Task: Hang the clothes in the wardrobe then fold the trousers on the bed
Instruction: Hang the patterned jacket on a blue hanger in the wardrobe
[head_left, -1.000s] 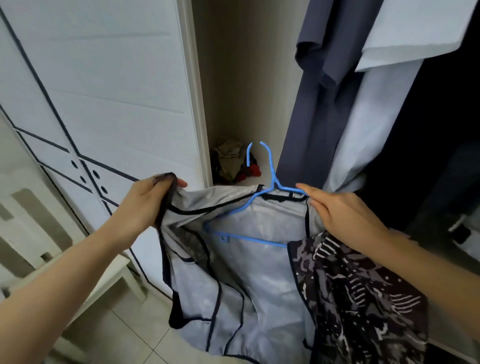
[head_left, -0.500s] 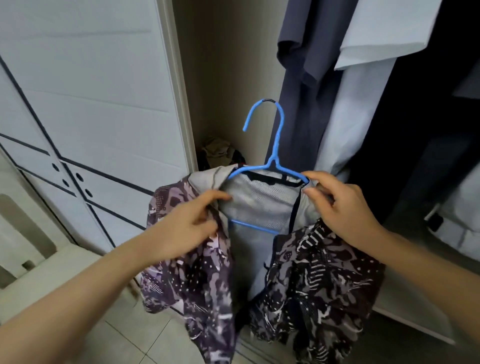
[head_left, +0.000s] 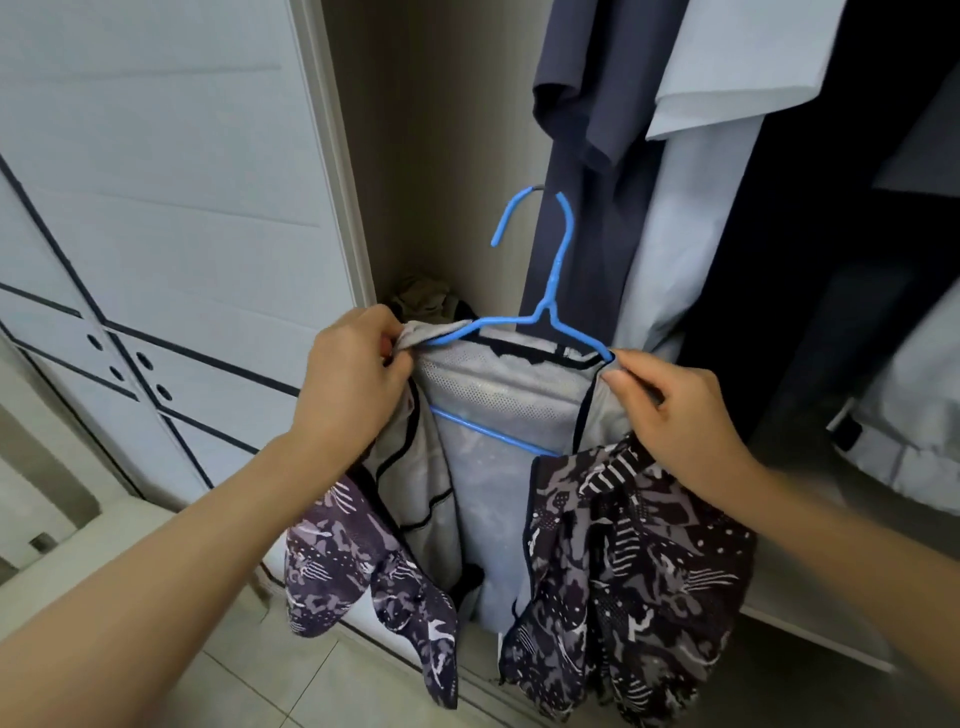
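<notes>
Head view: the patterned jacket (head_left: 628, 551) is hanging open on the blue hanger (head_left: 551, 299), with its grey mesh lining facing the camera and its dark printed front panels drooping below the hanger's bar. The left hand (head_left: 353, 384) is pinching bunched shoulder fabric at the hanger's left end. The right hand (head_left: 675, 415) is pinching the jacket's edge at the hanger's right end. Behind the hanger's hook, a dark grey garment (head_left: 576, 104) and a pale blue shirt (head_left: 691, 208) are hanging. A white wardrobe door (head_left: 156, 208) is standing left of the hanger.

The jacket (head_left: 498, 405) hides both ends of the blue hanger (head_left: 548, 312).
</notes>
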